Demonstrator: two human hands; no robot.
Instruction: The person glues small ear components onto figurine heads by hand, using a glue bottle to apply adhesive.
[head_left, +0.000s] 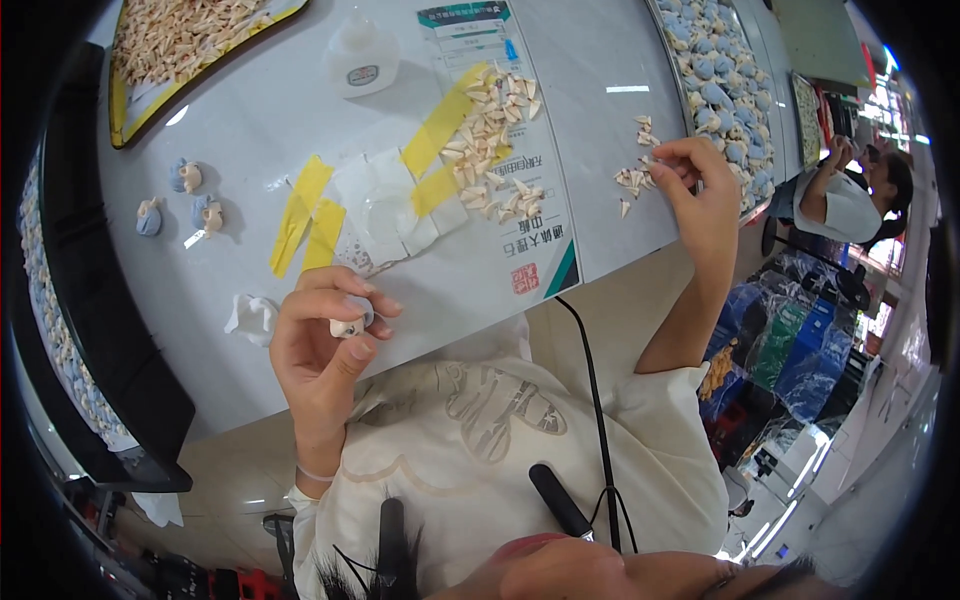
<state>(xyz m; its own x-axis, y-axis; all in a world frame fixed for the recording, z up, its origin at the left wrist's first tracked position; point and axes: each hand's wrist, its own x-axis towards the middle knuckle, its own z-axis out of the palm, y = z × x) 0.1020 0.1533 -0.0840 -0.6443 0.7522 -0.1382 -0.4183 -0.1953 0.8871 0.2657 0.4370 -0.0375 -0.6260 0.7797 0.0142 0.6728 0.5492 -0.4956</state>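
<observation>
My left hand [312, 345], near the table's front edge, is closed on a small figurine head [350, 322] with a pale face and grey-blue hair. Farther right, my right hand [706, 195] pinches a small cream pointed piece at the edge of a little cluster of pointed pieces [634, 180]. Between my hands, a larger heap of the same pieces [490, 140] lies on a printed sheet [545, 235]. Beside that heap, a white pad [380, 195] with a clear, shiny patch is held down by yellow tape [295, 215].
Several figurine heads [208, 215] stand at the left, near a crumpled tissue [252, 318]. A white bottle [360, 60] stands at the back. Trays hold pointed pieces [180, 45] at far left and grey-blue heads [715, 95] at right. A black cable [592, 390] hangs before me; another person [850, 205] sits far right.
</observation>
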